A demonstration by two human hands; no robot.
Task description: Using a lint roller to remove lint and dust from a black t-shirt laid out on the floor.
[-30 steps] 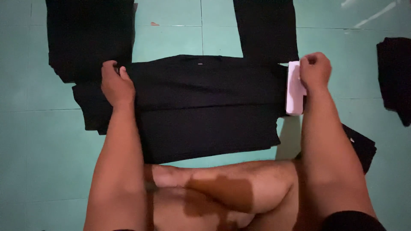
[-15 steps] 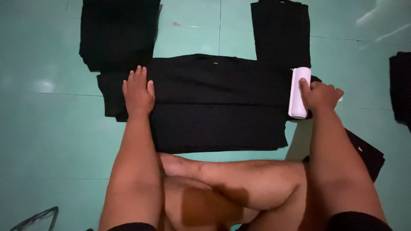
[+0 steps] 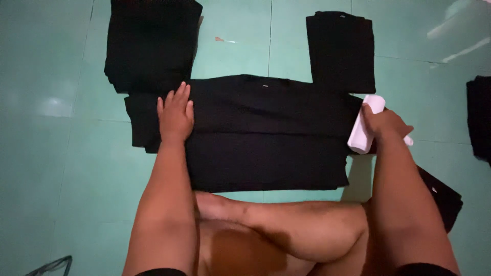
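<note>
— Hands first: the left hand (image 3: 175,115) lies flat, fingers spread and apart from one another, pressing on the left part of the black garment (image 3: 255,133) spread on the floor. The right hand (image 3: 384,125) is closed around a white roller-like thing (image 3: 364,128) at the garment's right edge.

— A lint roller, would you say?

— Could be, or a rolled white cloth; I can't tell from here. It's a smooth, pale cylinder, touching the fabric's edge just under the right palm.

— And the garment itself?

— Soft, matte black cloth, laid out as a wide rectangle between the two hands, with a crease running across it and a small pale tag near the top edge. It looks folded over once already, so I'd judge the work to be midway: holding the cloth steady with one palm while the other works at the right side.

— What would a next stroke want?

— My guess is firm pressure from the left palm so the limp cloth doesn't bunch, and an even pull across.

— What else lies about?

— Beyond the left hand, a thick stack of folded black clothes (image 3: 152,43); beyond the right, a narrower folded black piece (image 3: 341,51). More dark cloth (image 3: 480,117) sits well off to the right, and another black piece (image 3: 440,197) pokes out beside the right forearm. All of it rests on a glossy teal tiled floor (image 3: 66,168).
</note>
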